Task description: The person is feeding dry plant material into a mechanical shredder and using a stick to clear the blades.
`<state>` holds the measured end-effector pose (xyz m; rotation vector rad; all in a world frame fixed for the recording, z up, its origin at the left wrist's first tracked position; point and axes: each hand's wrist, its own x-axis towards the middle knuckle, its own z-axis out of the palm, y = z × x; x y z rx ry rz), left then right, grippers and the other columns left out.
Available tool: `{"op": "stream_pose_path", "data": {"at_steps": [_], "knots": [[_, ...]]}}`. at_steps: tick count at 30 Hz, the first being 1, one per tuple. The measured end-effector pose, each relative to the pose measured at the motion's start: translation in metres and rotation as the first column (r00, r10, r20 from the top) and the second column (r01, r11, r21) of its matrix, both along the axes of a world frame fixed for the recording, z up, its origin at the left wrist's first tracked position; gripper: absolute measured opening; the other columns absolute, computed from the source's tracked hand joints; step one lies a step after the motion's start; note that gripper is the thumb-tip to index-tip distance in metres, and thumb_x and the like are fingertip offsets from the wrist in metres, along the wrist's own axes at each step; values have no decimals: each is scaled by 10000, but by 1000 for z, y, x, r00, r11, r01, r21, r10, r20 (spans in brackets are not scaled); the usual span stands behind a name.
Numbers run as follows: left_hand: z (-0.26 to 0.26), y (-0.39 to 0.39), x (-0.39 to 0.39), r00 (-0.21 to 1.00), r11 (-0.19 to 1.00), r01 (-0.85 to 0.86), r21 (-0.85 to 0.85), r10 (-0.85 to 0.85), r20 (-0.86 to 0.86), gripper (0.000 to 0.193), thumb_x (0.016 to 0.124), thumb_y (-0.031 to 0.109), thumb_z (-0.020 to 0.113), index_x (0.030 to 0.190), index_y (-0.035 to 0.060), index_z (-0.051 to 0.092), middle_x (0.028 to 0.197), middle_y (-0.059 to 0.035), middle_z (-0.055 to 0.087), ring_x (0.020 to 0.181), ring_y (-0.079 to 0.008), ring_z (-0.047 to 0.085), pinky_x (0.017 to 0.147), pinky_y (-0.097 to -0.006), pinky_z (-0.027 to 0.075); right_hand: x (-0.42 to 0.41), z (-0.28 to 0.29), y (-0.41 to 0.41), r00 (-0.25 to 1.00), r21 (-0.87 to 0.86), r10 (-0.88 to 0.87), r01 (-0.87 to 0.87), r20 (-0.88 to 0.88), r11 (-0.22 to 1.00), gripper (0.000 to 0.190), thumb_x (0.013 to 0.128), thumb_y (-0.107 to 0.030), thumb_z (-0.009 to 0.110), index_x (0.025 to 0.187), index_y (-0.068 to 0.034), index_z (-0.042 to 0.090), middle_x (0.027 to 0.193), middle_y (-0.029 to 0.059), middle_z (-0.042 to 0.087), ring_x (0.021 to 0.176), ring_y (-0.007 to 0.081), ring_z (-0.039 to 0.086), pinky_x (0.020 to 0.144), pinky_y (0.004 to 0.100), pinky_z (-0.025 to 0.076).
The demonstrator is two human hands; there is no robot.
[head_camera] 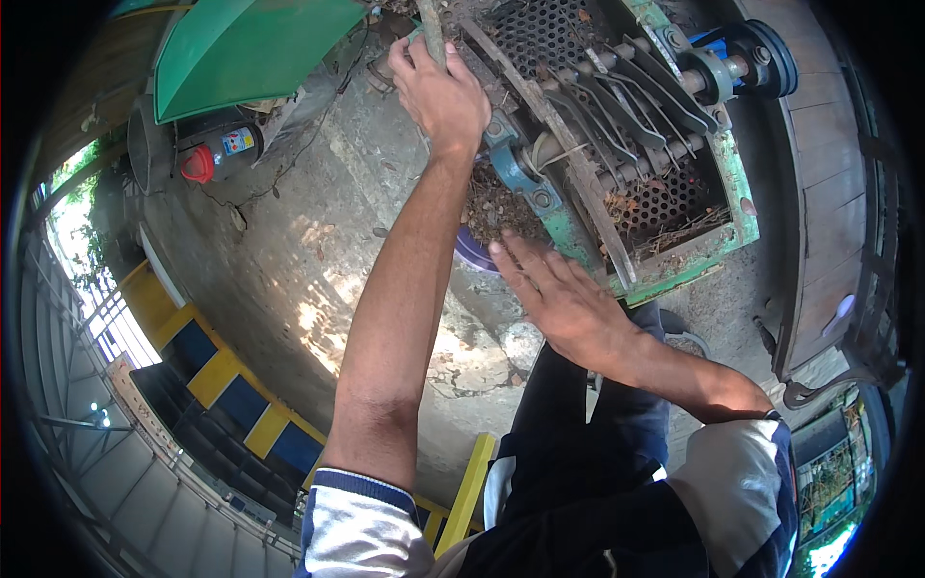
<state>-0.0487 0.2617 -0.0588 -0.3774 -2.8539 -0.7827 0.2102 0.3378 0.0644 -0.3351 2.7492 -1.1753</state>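
My left hand [441, 94] is closed around a rough, stick-like bar [431, 32] at the top of the view. My right hand [571, 311] is spread flat, palm down, with nothing visible in it. Its fingertips are over or at brown leaf debris [491, 202] in a purple basin [477, 249]; whether they touch it I cannot tell. Beside both hands stands a shredding machine with a chipped green metal frame [741, 188]. It has curved metal blades [629, 108], a perforated screen [661, 206], a blue bearing housing [517, 177] and a flat metal bar [571, 152] across it.
A black pulley [769, 58] sits on the machine's shaft. A green sheet-metal hopper [253, 58] is at upper left, near a clear container with a red lid [199, 165]. Wooden boards [827, 159] edge the right side. A yellow-and-blue barrier [217, 379] runs along the left of the concrete floor [289, 231].
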Motion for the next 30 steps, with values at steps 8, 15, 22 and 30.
{"op": "stream_pose_path", "data": {"at_steps": [8, 15, 22, 30], "knots": [[-6, -3, 0, 999, 998, 29, 53, -27, -39, 427, 1079, 230, 595, 1402, -47, 551, 1495, -224, 449, 1317, -442, 528, 1107, -570, 422, 33, 26, 109, 945, 29, -287, 286, 158, 958, 107, 997, -93, 705, 949, -12, 654, 920, 149, 678, 812, 341, 656, 728, 479, 546], [0, 0, 0, 1000, 999, 13, 47, -12, -26, 429, 1077, 224, 594, 1410, -42, 550, 1496, -223, 449, 1319, -433, 528, 1111, -569, 422, -10, -116, 153, 995, 411, -96, 92, -10, 907, 524, 947, -100, 718, 1448, -13, 589, 1530, 286, 523, 1427, 443, 523, 1223, 478, 426], [-4, -3, -1, 998, 996, 59, 64, -57, -22, 453, 1075, 214, 590, 1417, -80, 537, 1488, -244, 446, 1338, -435, 522, 1118, -570, 420, -91, -220, 130, 846, 371, -20, 254, -533, 893, 652, 1073, -349, 557, 1671, -138, 405, 1753, 114, 330, 1614, 335, 313, 1336, 538, 223], [-3, -3, -1, 998, 997, 58, 56, -56, -38, 449, 1077, 205, 585, 1417, -81, 524, 1493, -251, 440, 1343, -453, 516, 1123, -579, 417, -108, -255, 92, 875, 561, -11, 320, -484, 764, 742, 1050, -456, 521, 1702, -150, 340, 1780, 89, 282, 1650, 321, 233, 1350, 535, 167]]}}
